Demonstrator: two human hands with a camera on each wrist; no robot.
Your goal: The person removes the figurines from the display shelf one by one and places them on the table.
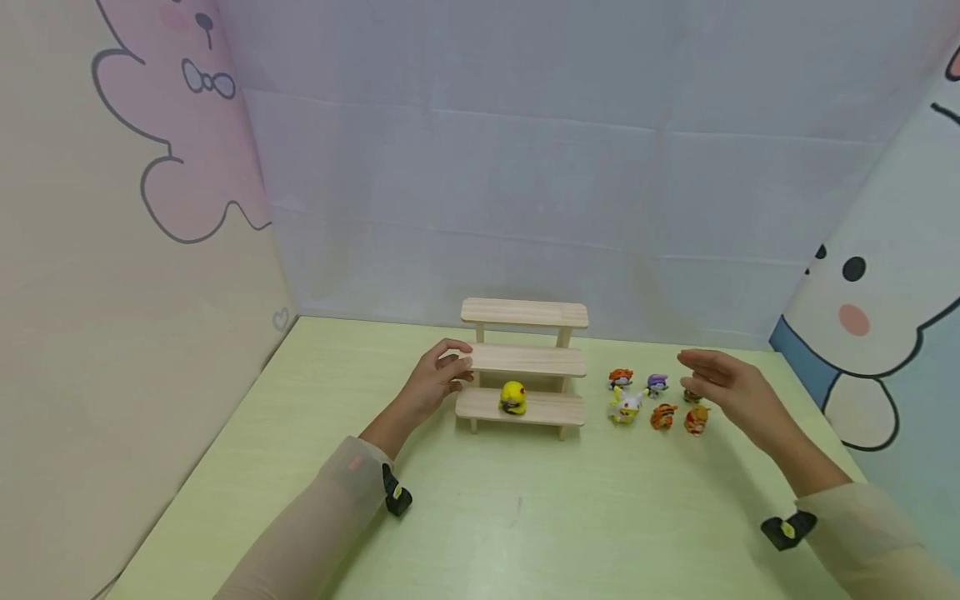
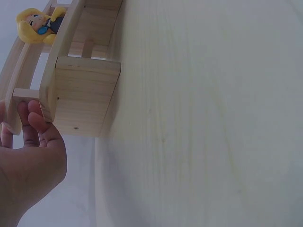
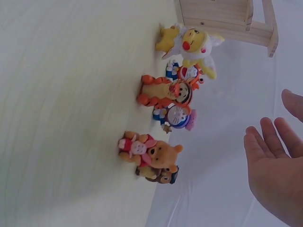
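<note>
A three-tier wooden display stand [image 1: 525, 359] stands on the table. My left hand [image 1: 442, 372] grips the left end of its middle board; in the left wrist view the fingers [image 2: 37, 120] curl at the board's end. On the lowest board sits a yellow-haired figurine [image 1: 513, 397], its face turned up in the left wrist view [image 2: 40, 24]. My right hand [image 1: 731, 390] hovers with fingers extended, holding nothing, over the right side of a figurine group. The group includes a white-and-yellow figurine [image 3: 191, 45], a tiger figurine [image 3: 165, 91] and a bear figurine [image 3: 154, 151].
Behind the tiger and bear stand a purple-hooded figurine [image 3: 175, 117], an orange-hooded figurine [image 3: 187, 73] and a brown figurine [image 3: 161, 175]. The pale yellow-green table [image 1: 517, 533] is bounded by a plain back sheet [image 1: 540, 167] and printed side sheets.
</note>
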